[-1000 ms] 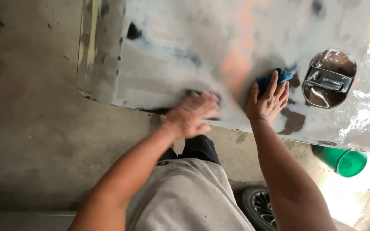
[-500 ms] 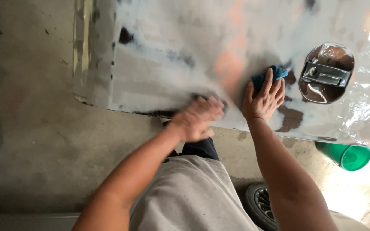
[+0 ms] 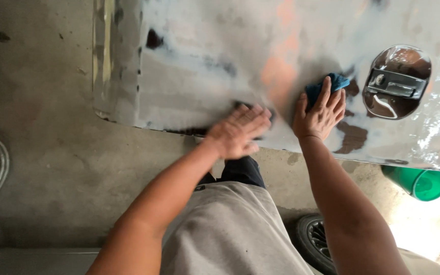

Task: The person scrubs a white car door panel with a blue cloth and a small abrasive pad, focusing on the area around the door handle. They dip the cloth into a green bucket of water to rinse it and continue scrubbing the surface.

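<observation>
Head view, 1 frame.

Car door panel (image 3: 204, 66): grey, sanded, wet sheen, lying flat above a concrete floor (image 3: 57, 153); recessed chrome door handle (image 3: 396, 83) at its right end.

Left hand (image 3: 238, 131): flat on the panel's near edge, fingers spread over a dark pad that is blurred and mostly hidden; grasp cannot be told.

Right hand (image 3: 321, 113): fingers pressed closed over a blue cloth (image 3: 327, 85) on the panel.

Green cup (image 3: 419, 182): on its side on the floor, contents not visible.

Wheel (image 3: 311, 239): by the person's leg.
</observation>
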